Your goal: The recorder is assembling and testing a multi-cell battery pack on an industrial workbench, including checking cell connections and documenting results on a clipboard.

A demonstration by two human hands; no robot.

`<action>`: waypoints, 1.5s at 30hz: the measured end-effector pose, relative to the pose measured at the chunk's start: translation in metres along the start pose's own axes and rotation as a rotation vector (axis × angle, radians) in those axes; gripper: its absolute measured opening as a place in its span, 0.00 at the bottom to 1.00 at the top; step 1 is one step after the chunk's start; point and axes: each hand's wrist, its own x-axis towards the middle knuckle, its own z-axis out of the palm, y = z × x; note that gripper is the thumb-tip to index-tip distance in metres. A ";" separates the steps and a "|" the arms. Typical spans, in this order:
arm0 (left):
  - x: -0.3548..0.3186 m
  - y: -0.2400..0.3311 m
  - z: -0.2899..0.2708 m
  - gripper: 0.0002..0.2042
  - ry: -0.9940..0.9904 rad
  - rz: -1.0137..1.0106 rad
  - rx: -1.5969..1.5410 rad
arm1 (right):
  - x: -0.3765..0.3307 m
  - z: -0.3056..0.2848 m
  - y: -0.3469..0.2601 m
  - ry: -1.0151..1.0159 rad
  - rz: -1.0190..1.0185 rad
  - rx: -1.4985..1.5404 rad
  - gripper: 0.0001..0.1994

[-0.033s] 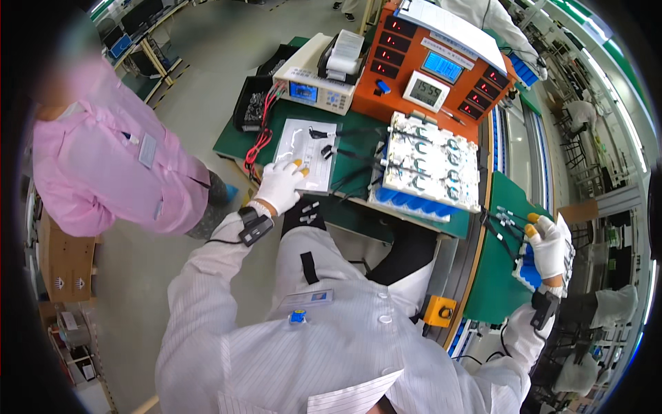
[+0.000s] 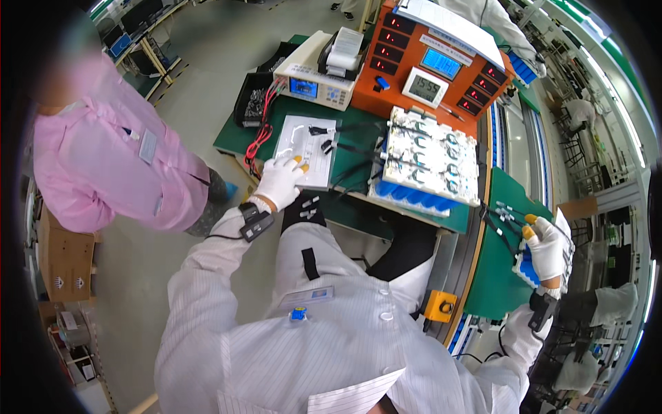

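My left hand (image 2: 279, 183), in a white glove with yellow fingertips, rests over the lower left edge of a printed sheet in a clear sleeve (image 2: 318, 165). Its thumb and forefinger are slightly apart, with nothing seen between them. Right of the sheet sits a battery pack (image 2: 431, 155) with a white top frame and blue cells; its black leads (image 2: 355, 150) reach across the sheet. My right hand (image 2: 547, 252), gloved likewise, is over a second blue-and-white pack (image 2: 527, 269). Its fingers are bent and the two visible tips stand apart, close to leads with white connectors (image 2: 507, 215).
Behind the near pack stands an orange test box (image 2: 407, 65) with red displays and a small clock (image 2: 425, 87). A bench meter (image 2: 314, 86) with red leads (image 2: 258, 143) is left of it. A person in pink (image 2: 124, 152) stands at left. A yellow switch box (image 2: 438, 306) is beside the bench.
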 end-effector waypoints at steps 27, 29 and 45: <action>-0.025 0.200 -0.127 0.13 0.233 0.266 -0.905 | -0.032 0.207 -0.067 0.254 -0.014 1.155 0.13; -0.030 0.175 -0.110 0.11 0.144 0.022 -0.903 | -0.020 0.207 -0.072 0.245 0.035 1.106 0.12; 0.058 -0.001 -0.137 0.16 0.824 -0.305 -0.491 | 0.074 0.302 -0.203 0.133 -0.096 0.857 0.15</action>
